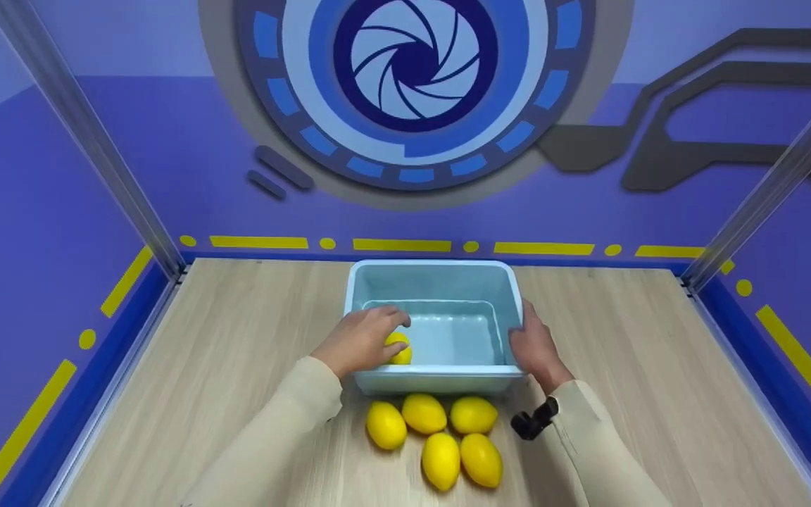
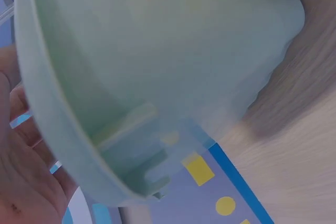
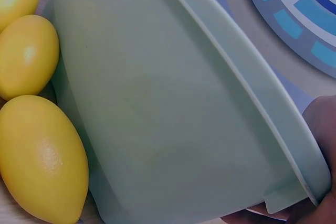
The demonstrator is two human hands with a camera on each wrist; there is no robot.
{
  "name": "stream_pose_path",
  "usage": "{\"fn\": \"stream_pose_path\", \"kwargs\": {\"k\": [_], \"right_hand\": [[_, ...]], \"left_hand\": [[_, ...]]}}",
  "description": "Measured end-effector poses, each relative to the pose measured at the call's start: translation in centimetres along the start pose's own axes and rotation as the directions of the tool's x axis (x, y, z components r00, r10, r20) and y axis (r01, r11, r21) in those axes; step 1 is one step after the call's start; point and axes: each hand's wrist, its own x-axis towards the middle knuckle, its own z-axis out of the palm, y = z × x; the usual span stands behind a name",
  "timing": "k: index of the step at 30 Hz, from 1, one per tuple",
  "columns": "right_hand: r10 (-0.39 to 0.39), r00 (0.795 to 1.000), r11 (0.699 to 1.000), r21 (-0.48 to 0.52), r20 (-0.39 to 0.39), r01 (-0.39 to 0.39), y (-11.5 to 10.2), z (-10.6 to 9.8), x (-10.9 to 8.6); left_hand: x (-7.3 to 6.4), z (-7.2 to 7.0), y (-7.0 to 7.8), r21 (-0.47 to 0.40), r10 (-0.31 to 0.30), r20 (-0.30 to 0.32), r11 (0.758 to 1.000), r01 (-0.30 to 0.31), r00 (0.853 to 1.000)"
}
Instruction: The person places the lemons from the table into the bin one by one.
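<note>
In the head view a pale blue-green plastic bin point(image 1: 434, 384) stands on the table. My left hand point(image 1: 363, 338) reaches over its front left rim, fingers apart and loosely bent. Its thumb lies over a yellow lemon point(image 1: 403, 357) inside; the underside of that contact is hidden. The left wrist view shows part of the left palm point(image 2: 26, 182) behind the bin wall point(image 2: 157, 51), with no lemon visible there. My right hand point(image 1: 536, 345) grips the bin's right rim, its thumb on the inside. Several lemons point(image 1: 441, 461) lie in front of the bin.
The wooden table point(image 1: 265, 317) extends left and right of the bin. A blue-purple back wall point(image 1: 187, 162) stands close behind it, with side walls and metal corner posts point(image 1: 771, 183). A black device point(image 1: 534, 420) is strapped at the right wrist.
</note>
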Motion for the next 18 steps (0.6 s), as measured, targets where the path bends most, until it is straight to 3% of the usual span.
{"fn": "stream_pose_path", "kwargs": {"k": [11, 18], "right_hand": [[0.015, 1.0, 1.0, 0.016, 0.005, -0.015, 0.0, 0.0, 0.0], [0.012, 1.0, 1.0, 0.008, 0.0, -0.012, 0.0, -0.1, -0.1]], "left_hand": [[-1.0, -0.8, 0.8, 0.025, 0.043, -0.012, 0.999, -0.043, 0.999], [-1.7, -1.1, 1.3, 0.049, 0.105, -0.067, 0.994, -0.102, 0.992]]}}
